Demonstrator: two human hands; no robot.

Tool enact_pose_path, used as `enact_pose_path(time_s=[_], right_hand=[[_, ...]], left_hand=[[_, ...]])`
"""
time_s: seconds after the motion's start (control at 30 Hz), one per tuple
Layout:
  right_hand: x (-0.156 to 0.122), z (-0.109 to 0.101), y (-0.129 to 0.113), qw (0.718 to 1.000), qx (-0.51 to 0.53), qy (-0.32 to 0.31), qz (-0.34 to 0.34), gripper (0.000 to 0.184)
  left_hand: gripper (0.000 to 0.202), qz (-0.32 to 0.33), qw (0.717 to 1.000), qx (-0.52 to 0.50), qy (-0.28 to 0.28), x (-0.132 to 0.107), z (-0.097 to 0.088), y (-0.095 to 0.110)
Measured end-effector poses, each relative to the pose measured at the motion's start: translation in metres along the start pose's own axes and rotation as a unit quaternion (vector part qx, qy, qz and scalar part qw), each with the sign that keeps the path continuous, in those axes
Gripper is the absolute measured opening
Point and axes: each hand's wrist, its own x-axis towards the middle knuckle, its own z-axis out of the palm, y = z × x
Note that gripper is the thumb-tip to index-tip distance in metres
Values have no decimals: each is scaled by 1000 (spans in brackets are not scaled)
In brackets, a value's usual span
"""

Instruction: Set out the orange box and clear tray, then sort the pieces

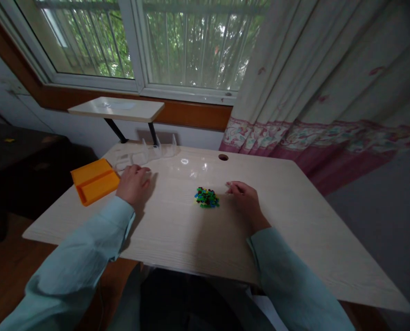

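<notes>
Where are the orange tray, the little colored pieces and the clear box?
Tray [95, 180], head view, its middle.
Pieces [207, 197], head view, middle of the pile.
Clear box [145, 153], head view, its front wall.

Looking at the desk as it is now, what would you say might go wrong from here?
The pile of small coloured pieces lies loose on the smooth desk, right beside the right hand; a sweep of that hand or its sleeve might scatter them. The orange tray sits at the desk's left edge beside the left hand, so a nudge could tip it off. The clear plastic parts are hard to see and easily knocked.
</notes>
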Motion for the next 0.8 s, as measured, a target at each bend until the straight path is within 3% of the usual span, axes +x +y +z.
enact_pose_path(time_s=[0.1,0.23,0.43,0.6,0.8], right_hand=[[1,3,-1,1000,10,-6,12,34],[2,6,-5,999,14,-3,40,34],[0,5,-7,999,10,-8,38,35],[-1,6,-6,999,8,-7,40,34],[-1,6,-5,1000,14,-5,27,35]], left_hand=[[41,-103,985,137,4,-31,-10,-43],[47,-138,964,223,-53,-58,-13,-73],[33,-130,971,186,-78,-64,-3,-91],[30,-113,983,145,-27,-63,5,-101],[24,-113,981,149,58,-62,-3,-102]])
